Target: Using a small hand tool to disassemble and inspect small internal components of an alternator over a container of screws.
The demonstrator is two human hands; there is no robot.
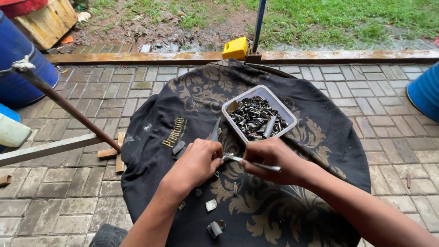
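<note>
My left hand (197, 161) is closed around a small metal piece at its fingertips, over a round table draped in a black cloth (155, 151) with gold ornament. My right hand (270, 158) grips a thin metal tool (256, 164) whose tip meets the piece held by the left hand. Just beyond both hands stands a white rectangular plastic tub (274, 98) filled with several small dark metal parts (256, 120). A flat grey blade-like piece (215, 130) lies on the cloth beside the tub. Small metal scraps (211, 205) lie on the cloth near my forearms.
Brick paving (68, 183) surrounds the table. A rusty rod (68, 107) slants in from the left above a grey bar (45, 148). Blue drums (18, 68) stand at left and at the far right edge (425, 91). A yellow object (235, 48) sits by a blue pole (259, 23); grass lies beyond.
</note>
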